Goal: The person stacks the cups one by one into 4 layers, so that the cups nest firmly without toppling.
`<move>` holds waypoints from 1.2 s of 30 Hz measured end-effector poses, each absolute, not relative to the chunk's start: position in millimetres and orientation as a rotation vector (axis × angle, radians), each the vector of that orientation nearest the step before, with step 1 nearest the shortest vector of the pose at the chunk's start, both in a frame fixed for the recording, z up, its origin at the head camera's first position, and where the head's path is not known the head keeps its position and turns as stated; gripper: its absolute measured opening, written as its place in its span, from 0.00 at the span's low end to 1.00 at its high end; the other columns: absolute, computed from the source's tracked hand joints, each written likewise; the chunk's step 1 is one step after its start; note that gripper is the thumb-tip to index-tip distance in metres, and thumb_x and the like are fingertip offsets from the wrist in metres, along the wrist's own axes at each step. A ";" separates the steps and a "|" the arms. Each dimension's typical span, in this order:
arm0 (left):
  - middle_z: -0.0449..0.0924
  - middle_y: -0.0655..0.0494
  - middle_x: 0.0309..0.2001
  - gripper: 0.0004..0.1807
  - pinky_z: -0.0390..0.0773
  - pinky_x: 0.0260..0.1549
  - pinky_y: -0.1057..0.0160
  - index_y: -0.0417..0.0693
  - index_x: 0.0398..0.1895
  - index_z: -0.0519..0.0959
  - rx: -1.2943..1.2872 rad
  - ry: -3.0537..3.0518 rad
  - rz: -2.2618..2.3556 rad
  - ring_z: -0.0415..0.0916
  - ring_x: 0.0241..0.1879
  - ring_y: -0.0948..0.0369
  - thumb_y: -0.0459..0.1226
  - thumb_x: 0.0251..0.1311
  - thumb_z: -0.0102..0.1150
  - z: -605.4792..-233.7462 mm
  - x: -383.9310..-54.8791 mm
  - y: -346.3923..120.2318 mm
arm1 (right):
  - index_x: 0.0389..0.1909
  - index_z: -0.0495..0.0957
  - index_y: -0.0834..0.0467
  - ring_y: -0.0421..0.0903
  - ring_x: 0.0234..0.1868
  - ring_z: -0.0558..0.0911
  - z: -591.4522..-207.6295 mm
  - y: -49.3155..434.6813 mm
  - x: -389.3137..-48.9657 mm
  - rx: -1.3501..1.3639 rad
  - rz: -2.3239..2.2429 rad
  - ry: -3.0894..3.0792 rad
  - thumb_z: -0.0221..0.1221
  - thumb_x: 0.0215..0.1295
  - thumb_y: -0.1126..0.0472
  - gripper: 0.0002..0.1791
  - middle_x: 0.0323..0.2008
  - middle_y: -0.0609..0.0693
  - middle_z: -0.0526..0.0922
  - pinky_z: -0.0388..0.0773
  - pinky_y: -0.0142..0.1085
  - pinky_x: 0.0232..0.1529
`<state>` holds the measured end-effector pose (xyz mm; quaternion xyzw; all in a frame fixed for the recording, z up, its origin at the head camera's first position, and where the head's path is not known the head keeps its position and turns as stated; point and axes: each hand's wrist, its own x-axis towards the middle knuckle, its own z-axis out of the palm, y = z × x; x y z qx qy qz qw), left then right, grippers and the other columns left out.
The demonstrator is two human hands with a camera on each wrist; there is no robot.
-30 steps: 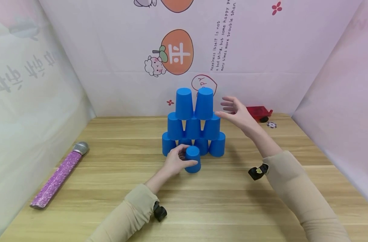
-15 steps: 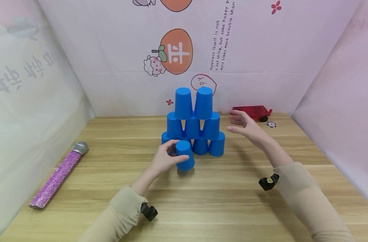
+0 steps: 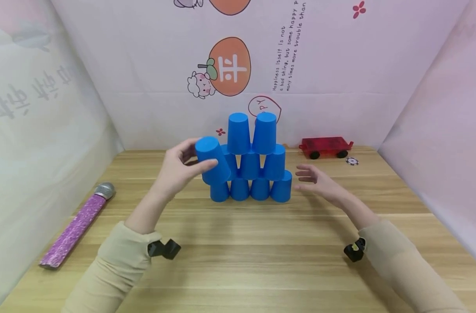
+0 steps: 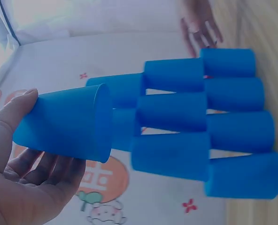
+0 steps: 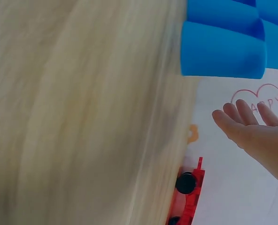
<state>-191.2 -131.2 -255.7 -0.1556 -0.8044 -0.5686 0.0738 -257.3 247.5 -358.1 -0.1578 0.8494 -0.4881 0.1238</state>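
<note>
My left hand [image 3: 174,171] grips a blue plastic cup [image 3: 212,161] between thumb and fingers. That cup is raised off the table, bottom end up and tilted, in front of the left side of a cup pyramid. In the left wrist view the held cup [image 4: 64,124] is apart from the stacked ones, its rim toward them. The pyramid has several upside-down blue cups in its bottom row [image 3: 239,190], three in the middle row [image 3: 249,165] and two on top [image 3: 265,134]. My right hand [image 3: 320,184] hovers by the pyramid's right end, fingers loosely spread, holding nothing.
A red toy wagon [image 3: 327,147] stands at the back right, with a poker chip [image 3: 352,161] beside it. On the left lies a microphone [image 3: 79,226] with a glittery purple handle. Printed white cloth [image 3: 151,108] encloses the wooden table [image 3: 253,265].
My left hand has lifted the cup from the table in front of the pyramid, up and to the left. The right hand has moved down and away from the upper cups.
</note>
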 end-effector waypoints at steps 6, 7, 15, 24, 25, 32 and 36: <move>0.77 0.49 0.54 0.29 0.73 0.59 0.50 0.50 0.60 0.71 -0.511 -2.341 -1.648 0.75 0.54 0.55 0.44 0.55 0.66 -224.7 -194.7 -134.8 | 0.71 0.50 0.59 0.65 0.68 0.61 -365.8 245.3 -256.7 -0.464 -1.369 2.471 0.58 0.64 0.55 0.39 0.68 0.66 0.59 0.62 0.60 0.64; 0.77 0.49 0.54 0.29 0.73 0.59 0.50 0.50 0.60 0.71 -0.515 -2.330 -1.644 0.76 0.54 0.55 0.45 0.55 0.66 -220.2 -196.1 -134.4 | 0.71 0.50 0.59 0.65 0.68 0.61 -367.5 243.6 -256.8 -0.460 -1.366 2.468 0.58 0.64 0.55 0.39 0.68 0.66 0.59 0.62 0.60 0.64; 0.77 0.53 0.55 0.31 0.75 0.57 0.52 0.54 0.60 0.71 -0.491 -2.332 -1.577 0.76 0.54 0.59 0.51 0.53 0.65 -198.7 -212.8 -125.8 | 0.69 0.50 0.63 0.67 0.67 0.62 -374.8 225.9 -261.0 -0.445 -1.295 2.485 0.59 0.64 0.55 0.40 0.66 0.68 0.61 0.63 0.60 0.64; 0.77 0.54 0.56 0.32 0.75 0.57 0.53 0.55 0.62 0.70 -0.511 -2.291 -1.587 0.75 0.55 0.60 0.51 0.54 0.64 -188.4 -228.4 -112.4 | 0.70 0.49 0.65 0.67 0.66 0.63 -377.7 216.4 -266.5 -0.440 -1.279 2.497 0.58 0.64 0.54 0.40 0.66 0.69 0.61 0.64 0.60 0.63; 0.77 0.54 0.56 0.32 0.75 0.57 0.52 0.55 0.62 0.70 -0.512 -2.282 -1.592 0.74 0.55 0.60 0.50 0.54 0.64 -187.3 -229.6 -111.4 | 0.70 0.49 0.65 0.67 0.66 0.63 -378.2 215.7 -267.1 -0.438 -1.280 2.501 0.58 0.64 0.54 0.41 0.66 0.68 0.61 0.64 0.60 0.63; 0.76 0.55 0.58 0.33 0.75 0.57 0.54 0.55 0.64 0.68 -0.494 -2.270 -1.579 0.74 0.56 0.60 0.51 0.54 0.64 -179.8 -239.3 -104.0 | 0.70 0.48 0.65 0.66 0.65 0.64 -380.5 213.5 -269.6 -0.405 -1.282 2.519 0.59 0.64 0.53 0.42 0.66 0.68 0.62 0.65 0.59 0.63; 0.75 0.55 0.59 0.35 0.76 0.57 0.56 0.54 0.64 0.67 -0.466 -2.270 -1.569 0.74 0.57 0.60 0.52 0.53 0.64 -174.1 -246.4 -97.1 | 0.71 0.48 0.64 0.65 0.64 0.65 -381.8 213.1 -271.1 -0.398 -1.281 2.531 0.60 0.63 0.52 0.43 0.65 0.67 0.63 0.66 0.59 0.62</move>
